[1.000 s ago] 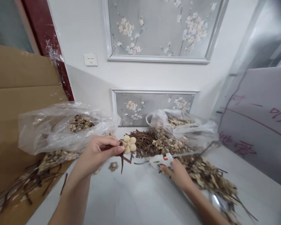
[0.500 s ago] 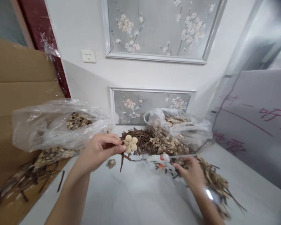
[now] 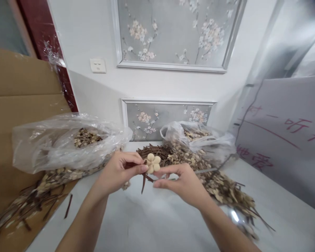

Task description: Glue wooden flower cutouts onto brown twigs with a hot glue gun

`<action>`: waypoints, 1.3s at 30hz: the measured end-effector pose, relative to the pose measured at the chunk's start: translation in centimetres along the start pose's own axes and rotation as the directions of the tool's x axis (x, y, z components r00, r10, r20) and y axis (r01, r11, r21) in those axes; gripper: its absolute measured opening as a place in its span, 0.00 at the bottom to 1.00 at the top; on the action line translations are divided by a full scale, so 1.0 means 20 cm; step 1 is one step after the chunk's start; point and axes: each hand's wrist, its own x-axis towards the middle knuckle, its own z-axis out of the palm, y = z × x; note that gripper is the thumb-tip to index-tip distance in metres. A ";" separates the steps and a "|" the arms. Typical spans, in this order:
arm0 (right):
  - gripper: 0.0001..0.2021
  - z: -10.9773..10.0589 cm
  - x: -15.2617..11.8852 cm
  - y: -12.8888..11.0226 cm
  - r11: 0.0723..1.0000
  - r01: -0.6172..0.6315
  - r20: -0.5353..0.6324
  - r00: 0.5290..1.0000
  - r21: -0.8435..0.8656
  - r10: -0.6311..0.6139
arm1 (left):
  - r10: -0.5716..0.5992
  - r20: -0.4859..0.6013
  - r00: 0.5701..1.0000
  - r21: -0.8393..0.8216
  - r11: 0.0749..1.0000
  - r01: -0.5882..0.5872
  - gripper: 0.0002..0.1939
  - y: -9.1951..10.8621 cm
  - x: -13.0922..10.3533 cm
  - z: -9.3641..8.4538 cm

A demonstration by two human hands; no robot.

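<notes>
Between thumb and fingers, my left hand (image 3: 123, 171) pinches a cream five-petalled flower (image 3: 153, 163) with dark brown strips (image 3: 144, 182) hanging below it. My right hand (image 3: 181, 182) is at the flower's right side, its index fingertip at the lower petal and its thumb just below, with a small gap between them. Whether those fingers grip a petal or a strip is hard to tell. Behind my right hand a thin pale stick (image 3: 206, 170) shows; the rest of the glue gun is hidden.
Brown stems (image 3: 153, 151) and dried flowers (image 3: 186, 157) are heaped at the table's back. Plastic bags (image 3: 55, 140) stand left and right. A leafy pile (image 3: 229, 190) runs along the right, near a pale panel (image 3: 286, 133). Cardboard (image 3: 23, 115) stands left.
My right hand has left the glue gun and moved left to the flower. My left hand, still holding the flower, has shifted slightly right. The view has shifted a little.
</notes>
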 end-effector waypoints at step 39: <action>0.20 -0.03 0.23 0.09 0.933 0.050 0.025 0.998 0.356 -0.063 | -0.239 0.160 0.958 0.165 0.963 0.213 0.15 -0.02 0.01 -0.01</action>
